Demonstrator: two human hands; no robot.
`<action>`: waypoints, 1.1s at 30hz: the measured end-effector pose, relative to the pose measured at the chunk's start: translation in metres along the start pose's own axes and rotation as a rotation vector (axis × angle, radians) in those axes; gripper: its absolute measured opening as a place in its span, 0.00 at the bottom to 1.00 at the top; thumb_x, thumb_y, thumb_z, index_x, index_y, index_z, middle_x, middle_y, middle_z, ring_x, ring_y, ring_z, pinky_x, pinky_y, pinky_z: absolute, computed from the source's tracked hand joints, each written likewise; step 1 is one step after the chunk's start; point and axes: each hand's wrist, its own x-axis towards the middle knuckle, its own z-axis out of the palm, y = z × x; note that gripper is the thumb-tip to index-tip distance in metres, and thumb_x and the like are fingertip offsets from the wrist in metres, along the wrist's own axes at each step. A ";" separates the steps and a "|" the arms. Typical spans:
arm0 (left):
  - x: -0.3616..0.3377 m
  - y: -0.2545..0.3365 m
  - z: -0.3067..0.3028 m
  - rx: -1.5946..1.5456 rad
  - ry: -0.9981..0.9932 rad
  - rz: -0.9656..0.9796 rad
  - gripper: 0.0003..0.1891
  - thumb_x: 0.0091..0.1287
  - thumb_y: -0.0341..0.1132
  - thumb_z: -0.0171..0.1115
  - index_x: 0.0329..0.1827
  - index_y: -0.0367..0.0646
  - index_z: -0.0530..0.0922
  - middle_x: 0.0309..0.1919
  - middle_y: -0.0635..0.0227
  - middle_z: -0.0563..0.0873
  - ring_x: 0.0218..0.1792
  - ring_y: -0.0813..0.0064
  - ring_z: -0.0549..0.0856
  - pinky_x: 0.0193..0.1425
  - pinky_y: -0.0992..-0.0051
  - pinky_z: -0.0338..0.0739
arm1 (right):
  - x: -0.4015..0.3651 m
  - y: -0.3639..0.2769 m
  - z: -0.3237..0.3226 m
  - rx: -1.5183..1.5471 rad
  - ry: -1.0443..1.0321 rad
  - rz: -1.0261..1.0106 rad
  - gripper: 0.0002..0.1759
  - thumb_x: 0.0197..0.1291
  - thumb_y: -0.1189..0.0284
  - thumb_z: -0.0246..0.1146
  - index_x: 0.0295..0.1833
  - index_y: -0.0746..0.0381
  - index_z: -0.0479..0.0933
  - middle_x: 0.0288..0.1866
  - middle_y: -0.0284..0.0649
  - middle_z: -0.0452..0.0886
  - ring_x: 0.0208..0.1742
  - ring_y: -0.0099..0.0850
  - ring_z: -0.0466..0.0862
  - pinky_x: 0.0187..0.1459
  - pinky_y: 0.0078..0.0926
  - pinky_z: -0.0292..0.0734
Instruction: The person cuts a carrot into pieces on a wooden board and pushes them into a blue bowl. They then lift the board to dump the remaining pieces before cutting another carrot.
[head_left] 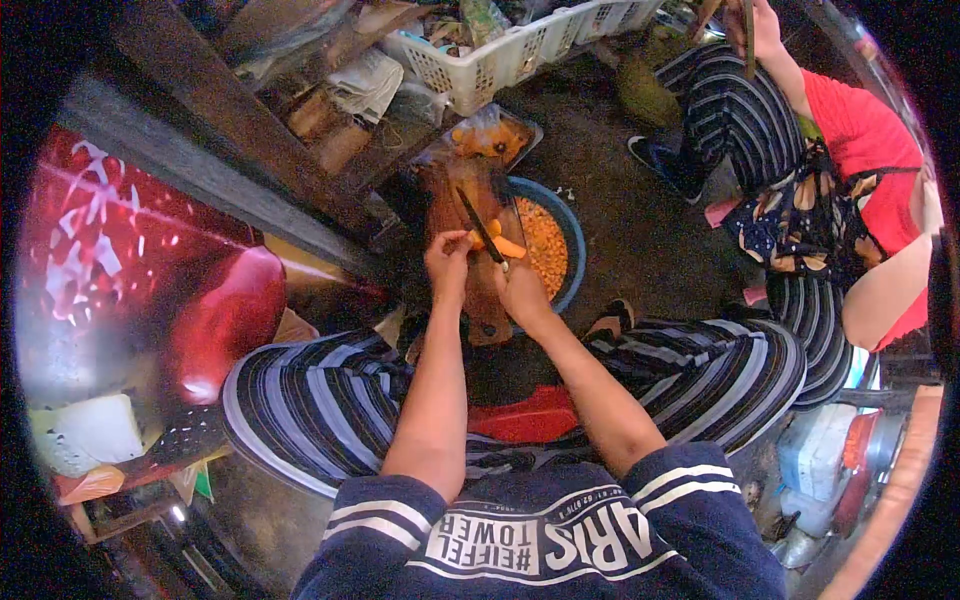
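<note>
My right hand (pixel 520 287) is closed round the handle of a knife (pixel 478 222), whose dark blade points up and to the left. Orange pieces (pixel 508 247) lie against the blade. My left hand (pixel 448 262) is closed at the left of the blade, its fingertips on an orange piece (pixel 477 238). Both hands are above a brown wooden board (pixel 488 328). Beside the board, partly under it, is a blue basin (pixel 577 250) filled with small orange cubes (pixel 541 252).
Beyond the board sits a tray (pixel 533 136) with orange chunks. A white basket (pixel 470 80) stands behind it. At the right, another person in red (pixel 865 130) sits close by. Wooden beams (pixel 250 140) and a red surface (pixel 110 230) are at the left.
</note>
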 end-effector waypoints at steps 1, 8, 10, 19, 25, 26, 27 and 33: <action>0.001 0.002 0.000 -0.021 0.006 -0.072 0.04 0.54 0.25 0.63 0.32 0.39 0.79 0.32 0.67 0.82 0.35 0.77 0.79 0.43 0.79 0.71 | -0.001 -0.009 -0.007 -0.047 -0.034 0.048 0.17 0.56 0.66 0.54 0.41 0.71 0.72 0.30 0.60 0.77 0.34 0.55 0.78 0.38 0.46 0.74; -0.004 0.004 -0.001 -0.042 0.028 -0.058 0.04 0.55 0.26 0.63 0.32 0.39 0.77 0.30 0.68 0.82 0.34 0.78 0.79 0.42 0.79 0.71 | -0.021 -0.034 -0.022 -0.099 0.054 -0.023 0.17 0.57 0.64 0.54 0.34 0.71 0.74 0.24 0.59 0.76 0.30 0.55 0.79 0.32 0.48 0.74; -0.004 0.005 0.000 -0.057 0.013 -0.038 0.04 0.55 0.25 0.63 0.32 0.39 0.76 0.30 0.68 0.82 0.34 0.78 0.79 0.42 0.79 0.71 | -0.022 -0.032 -0.020 -0.123 0.018 -0.005 0.18 0.58 0.64 0.53 0.32 0.71 0.74 0.24 0.59 0.76 0.29 0.55 0.79 0.32 0.48 0.74; -0.003 0.001 -0.002 0.035 0.021 0.014 0.05 0.54 0.25 0.63 0.31 0.39 0.76 0.29 0.68 0.82 0.33 0.79 0.78 0.40 0.79 0.70 | -0.018 -0.035 -0.013 -0.252 -0.082 0.096 0.20 0.58 0.63 0.52 0.29 0.71 0.78 0.25 0.58 0.77 0.30 0.53 0.80 0.34 0.46 0.76; -0.006 0.009 0.000 0.122 0.039 0.083 0.04 0.55 0.25 0.62 0.32 0.39 0.77 0.29 0.68 0.81 0.32 0.77 0.77 0.41 0.79 0.71 | -0.002 -0.030 0.002 -0.336 -0.228 0.170 0.17 0.59 0.65 0.50 0.45 0.65 0.76 0.38 0.50 0.80 0.37 0.49 0.80 0.43 0.46 0.75; -0.005 0.012 -0.001 0.122 0.041 0.083 0.04 0.55 0.25 0.62 0.32 0.39 0.77 0.29 0.68 0.81 0.32 0.77 0.77 0.41 0.79 0.71 | 0.000 -0.029 0.006 -0.335 -0.229 0.167 0.17 0.59 0.65 0.50 0.45 0.65 0.76 0.38 0.50 0.80 0.37 0.49 0.80 0.43 0.46 0.75; -0.005 0.012 -0.001 0.089 0.019 0.095 0.04 0.55 0.25 0.62 0.33 0.40 0.77 0.30 0.68 0.80 0.33 0.76 0.77 0.41 0.78 0.71 | 0.001 -0.023 0.012 -0.333 -0.199 0.162 0.17 0.58 0.66 0.51 0.48 0.65 0.74 0.39 0.52 0.79 0.39 0.49 0.80 0.46 0.46 0.73; -0.002 0.009 0.000 0.296 -0.073 0.370 0.16 0.48 0.27 0.67 0.43 0.42 0.79 0.35 0.67 0.78 0.38 0.72 0.77 0.45 0.75 0.71 | 0.009 0.019 0.053 -0.262 0.093 -0.092 0.21 0.53 0.72 0.55 0.53 0.68 0.69 0.44 0.57 0.76 0.45 0.53 0.76 0.51 0.48 0.69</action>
